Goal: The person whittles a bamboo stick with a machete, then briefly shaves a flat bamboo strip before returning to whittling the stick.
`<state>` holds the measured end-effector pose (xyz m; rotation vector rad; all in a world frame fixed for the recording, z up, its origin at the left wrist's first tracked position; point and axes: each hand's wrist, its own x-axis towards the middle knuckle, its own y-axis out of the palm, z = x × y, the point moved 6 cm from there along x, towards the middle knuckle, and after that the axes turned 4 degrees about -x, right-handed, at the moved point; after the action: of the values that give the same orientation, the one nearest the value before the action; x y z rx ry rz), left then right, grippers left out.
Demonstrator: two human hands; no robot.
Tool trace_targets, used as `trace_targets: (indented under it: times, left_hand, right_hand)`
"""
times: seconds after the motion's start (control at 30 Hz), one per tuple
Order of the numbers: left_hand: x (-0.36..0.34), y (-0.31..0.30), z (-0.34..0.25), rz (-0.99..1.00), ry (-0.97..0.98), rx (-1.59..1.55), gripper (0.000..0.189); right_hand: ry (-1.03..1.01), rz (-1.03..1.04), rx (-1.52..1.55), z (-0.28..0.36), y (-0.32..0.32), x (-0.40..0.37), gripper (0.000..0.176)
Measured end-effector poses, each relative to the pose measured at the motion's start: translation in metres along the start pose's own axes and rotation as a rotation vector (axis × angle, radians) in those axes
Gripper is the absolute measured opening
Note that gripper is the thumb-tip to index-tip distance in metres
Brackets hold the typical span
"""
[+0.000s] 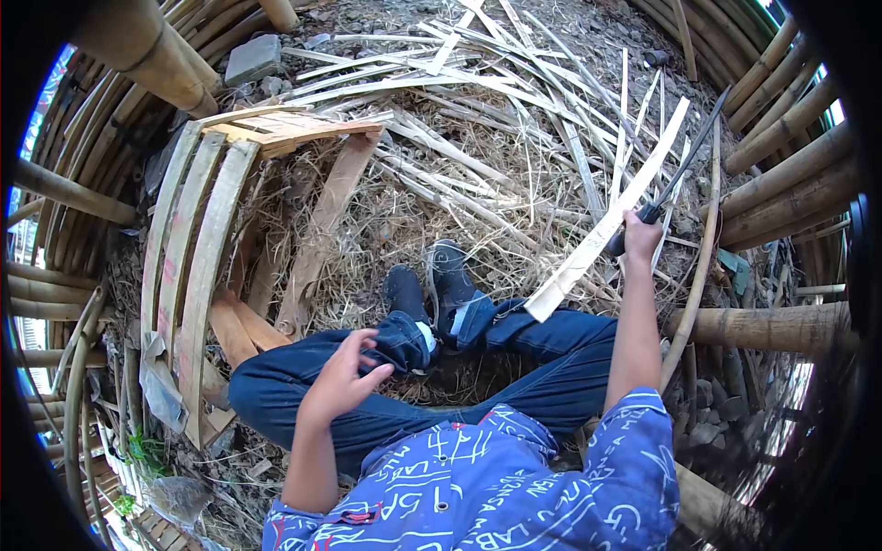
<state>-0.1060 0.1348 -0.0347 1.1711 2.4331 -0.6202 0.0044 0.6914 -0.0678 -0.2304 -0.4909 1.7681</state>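
Observation:
My right hand [642,237] is wrapped round the black handle of a long knife [691,158], whose thin dark blade points up and away to the right. A wide, pale bamboo strip [606,227] slants past this hand, its lower end over my right shin and its far end near the blade. My left hand [346,378] hovers over my left leg with the fingers apart and nothing in it. Both legs, in blue jeans [303,363], are bent and crossed at the dark shoes [448,271].
A slatted wooden crate [220,211] stands to the left. Many split bamboo strips [496,87] lie scattered ahead over dry shavings. Bamboo poles [772,329] enclose both sides. A grey block [253,60] lies at the far left, and a clear plastic bag [179,499] near left.

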Motion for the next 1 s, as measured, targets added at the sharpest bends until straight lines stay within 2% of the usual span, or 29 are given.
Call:
trace_targets:
  times: [0.13,0.2,0.3,0.4,0.43,0.47,0.53,0.57,0.6,0.63,0.67,0.73,0.8,0.83,0.87,0.9,0.93,1.0]
  left_hand:
    - [-0.018,-0.033,0.033,-0.109,-0.103,-0.023,0.059]
    - [-0.027,-0.047,0.039,-0.175,-0.186,-0.175,0.060]
    - [-0.040,-0.062,0.038,-0.217,-0.189,-0.258,0.061]
    - [-0.042,-0.075,0.046,-0.243,-0.167,-0.403,0.062]
    - [-0.039,-0.076,0.045,-0.219,-0.147,-0.510,0.062]
    - [-0.037,-0.078,0.046,-0.195,-0.129,-0.616,0.063]
    - [-0.033,-0.082,0.050,-0.190,-0.106,-0.715,0.064]
    - [-0.031,-0.082,0.046,-0.159,-0.125,-0.810,0.066]
    - [-0.028,-0.082,0.044,-0.129,-0.141,-0.904,0.067]
    - [-0.026,-0.080,0.045,-0.110,-0.154,-0.837,0.070]
    - [-0.026,-0.081,0.047,-0.115,-0.159,-0.833,0.070]
    - [-0.025,-0.080,0.049,-0.082,-0.166,-0.856,0.073]
    - [-0.023,-0.080,0.045,-0.090,-0.205,-0.822,0.075]
    - [-0.022,-0.079,0.045,-0.074,-0.212,-0.829,0.075]
    - [-0.021,-0.078,0.044,-0.056,-0.218,-0.838,0.076]
    - [-0.021,-0.077,0.045,-0.047,-0.219,-0.858,0.077]
    - [-0.020,-0.077,0.044,-0.043,-0.218,-0.857,0.077]
    - [-0.019,-0.077,0.044,-0.050,-0.243,-0.846,0.078]
  right_hand:
    - [-0.008,-0.016,-0.176,-0.053,-0.002,0.054,0.010]
    - [-0.013,-0.046,-0.199,-0.088,0.004,0.070,0.011]
    - [0.118,-0.098,-0.313,-0.117,0.008,0.075,0.020]
    - [0.268,-0.145,-0.479,-0.200,0.018,0.097,0.029]
    - [0.330,0.020,-0.106,-0.200,0.033,0.085,0.030]
    - [0.335,0.024,-0.196,-0.177,0.035,0.073,0.015]
    - [0.356,0.038,-0.457,-0.189,0.038,0.072,0.021]
    - [0.358,0.044,-0.458,-0.188,0.044,0.068,0.021]
    - [0.237,-0.020,-0.689,-0.173,0.047,0.064,0.023]
    - [0.111,-0.086,-0.917,-0.158,0.053,0.059,0.025]
    - [0.115,-0.079,-0.916,-0.153,0.060,0.054,0.025]
    - [0.034,-0.056,-0.776,-0.125,0.078,0.040,0.027]
    - [-0.007,-0.055,-0.497,-0.076,0.103,0.019,0.026]
    - [-0.145,-0.055,-0.435,-0.078,0.120,0.022,0.018]
    - [-0.183,0.008,-0.330,-0.056,0.140,0.014,0.014]
    - [-0.009,0.167,-0.254,-0.053,0.164,0.011,0.015]
    - [-0.112,0.229,-0.150,-0.046,0.190,0.005,0.018]
    - [-0.117,0.353,-0.194,-0.028,0.233,-0.011,0.021]
